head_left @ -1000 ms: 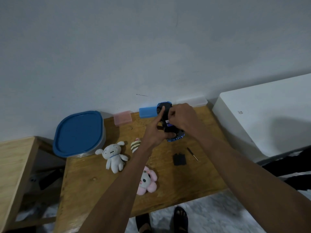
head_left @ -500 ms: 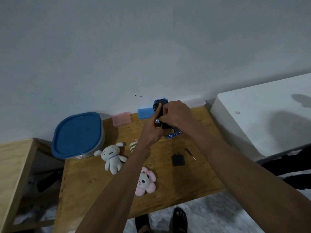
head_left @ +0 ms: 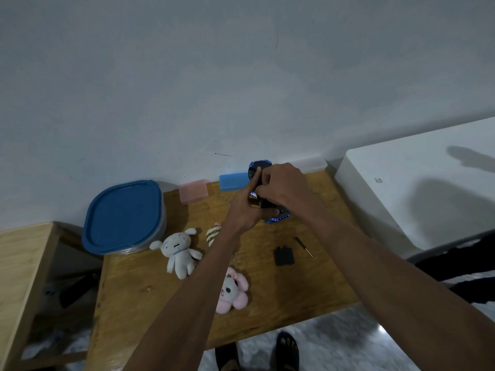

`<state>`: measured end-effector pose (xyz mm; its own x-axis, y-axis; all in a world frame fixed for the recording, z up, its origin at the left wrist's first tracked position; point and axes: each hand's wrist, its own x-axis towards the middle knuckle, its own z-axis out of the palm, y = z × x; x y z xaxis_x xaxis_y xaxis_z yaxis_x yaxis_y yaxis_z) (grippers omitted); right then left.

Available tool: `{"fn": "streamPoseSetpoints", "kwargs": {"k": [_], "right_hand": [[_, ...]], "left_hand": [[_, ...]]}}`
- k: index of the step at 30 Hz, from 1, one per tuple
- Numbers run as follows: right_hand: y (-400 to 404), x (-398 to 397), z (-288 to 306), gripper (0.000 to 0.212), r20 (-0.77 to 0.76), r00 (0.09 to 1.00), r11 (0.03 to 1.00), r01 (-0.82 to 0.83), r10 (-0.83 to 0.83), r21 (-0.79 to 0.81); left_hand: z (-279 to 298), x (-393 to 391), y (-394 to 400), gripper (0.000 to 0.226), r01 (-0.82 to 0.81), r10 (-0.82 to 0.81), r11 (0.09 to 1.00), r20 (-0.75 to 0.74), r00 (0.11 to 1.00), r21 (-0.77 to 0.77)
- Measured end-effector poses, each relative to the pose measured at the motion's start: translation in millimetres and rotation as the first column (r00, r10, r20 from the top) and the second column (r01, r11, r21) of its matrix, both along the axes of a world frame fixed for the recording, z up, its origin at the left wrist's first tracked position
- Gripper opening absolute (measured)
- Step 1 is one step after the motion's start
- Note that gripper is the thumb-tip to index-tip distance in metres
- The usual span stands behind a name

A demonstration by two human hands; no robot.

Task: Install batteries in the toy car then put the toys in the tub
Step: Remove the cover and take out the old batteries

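A: What differs from half a second ago?

B: Little. The wooden table (head_left: 150, 303) and everything on it sit slightly lower in the frame than before, and both hands are still clasped round the toy car at centre frame, in nearly the same hold.

A: Start with the big things.

B: The tub (head_left: 124, 218), blue lid on, stands at the table's left rear corner, left of centre. Just right of it lies the white plush (head_left: 178, 251); the pink plush (head_left: 233, 291) lies lower, near the front edge, partly behind the left forearm. A striped plush (head_left: 213, 232) peeks out beside that wrist.

A: And the hands?

B: The left hand (head_left: 245, 207) cups the blue toy car (head_left: 258, 167) from below, index finger stretched up along its side. The right hand (head_left: 284, 187) is curled narrow over the car's underside, fingertips pressing there; I cannot tell whether it pinches a battery.

A: Smaller bits?

B: A black cover (head_left: 284, 255) lies flat, right of centre, with a thin screwdriver (head_left: 302, 246) just beside it, apart from it.
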<state>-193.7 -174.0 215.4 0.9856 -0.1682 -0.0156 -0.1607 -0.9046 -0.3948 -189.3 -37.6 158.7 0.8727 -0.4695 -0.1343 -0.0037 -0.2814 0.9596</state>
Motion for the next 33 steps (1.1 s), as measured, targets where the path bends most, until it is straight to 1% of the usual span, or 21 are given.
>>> {"fn": "streamPoseSetpoints", "kwargs": {"k": [2, 5, 7, 11, 16, 18, 20, 22, 24, 25, 27, 29, 32, 33], "right_hand": [[-6.3, -0.3, -0.5, 0.001, 0.021, 1.0, 0.999, -0.017, 0.017, 0.034], [-16.5, -1.8, -2.2, 0.011, 0.029, 0.987, 0.982, -0.16, 0.158, 0.101], [-21.7, -2.0, -4.5, 0.012, 0.024, 0.971, 0.963, -0.238, 0.237, 0.127], [-31.4, 3.5, -13.3, 0.012, 0.019, 0.951, 0.941, -0.307, 0.308, 0.143], [-33.4, 5.2, -16.7, 0.005, 0.079, 0.937, 0.921, -0.35, 0.341, 0.172], [-32.9, 4.6, -19.1, 0.004, 0.106, 0.949, 0.92, -0.314, 0.297, 0.233], [-32.1, 2.5, -20.6, 0.006, 0.144, 0.974, 0.903, -0.215, 0.172, 0.372], [-29.9, 1.4, -19.0, 0.008, 0.147, 0.989, 0.837, -0.083, 0.004, 0.541], [-27.3, 2.6, -14.8, 0.011, 0.11, 0.983, 0.755, 0.04, -0.148, 0.655], [-27.3, 3.4, -13.4, 0.015, 0.091, 0.975, 0.728, 0.089, -0.205, 0.68], [-28.9, 4.0, -12.7, 0.025, 0.072, 0.963, 0.732, 0.149, -0.261, 0.665], [-29.6, 2.7, -16.7, 0.03, 0.045, 0.961, 0.744, 0.182, -0.274, 0.643], [-25.0, -2.5, -22.1, 0.051, 0.006, 0.954, 0.731, 0.226, -0.301, 0.644], [-23.7, -3.7, -23.7, 0.052, 0.004, 0.949, 0.728, 0.24, -0.316, 0.642]], "left_hand": [[0.5, -0.1, 0.2, 0.115, 0.004, -0.005, 1.0, -0.025, 1.0, -0.007], [0.0, 0.5, 3.2, 0.115, 0.0, -0.002, 1.0, -0.067, 0.998, -0.028], [-0.8, 1.1, 4.5, 0.115, -0.013, 0.01, 0.999, -0.083, 0.996, -0.033], [-0.3, 1.4, 4.9, 0.115, -0.011, 0.005, 0.998, -0.104, 0.995, -0.061], [2.4, 4.8, 3.7, 0.112, -0.013, 0.0, 0.994, -0.126, 0.992, -0.105], [2.6, 6.2, 4.4, 0.112, -0.018, 0.003, 0.993, -0.132, 0.991, -0.114], [1.9, 7.3, 5.1, 0.112, -0.028, 0.012, 0.993, -0.13, 0.991, -0.116], [0.9, 7.2, 6.1, 0.113, -0.034, 0.019, 0.993, -0.128, 0.992, -0.116], [-0.7, 7.2, 7.6, 0.114, -0.044, 0.03, 0.993, -0.123, 0.992, -0.11], [-1.3, 7.2, 8.2, 0.115, -0.049, 0.036, 0.993, -0.122, 0.992, -0.109], [-2.4, 7.9, 9.0, 0.115, -0.054, 0.041, 0.993, -0.119, 0.992, -0.104], [-3.8, 9.3, 9.4, 0.117, -0.049, 0.037, 0.993, -0.116, 0.993, -0.103], [-5.4, 12.9, 9.2, 0.118, -0.051, 0.04, 0.994, -0.11, 0.993, -0.096], [-5.8, 14.4, 8.9, 0.118, -0.052, 0.041, 0.994, -0.112, 0.993, -0.092]]}}
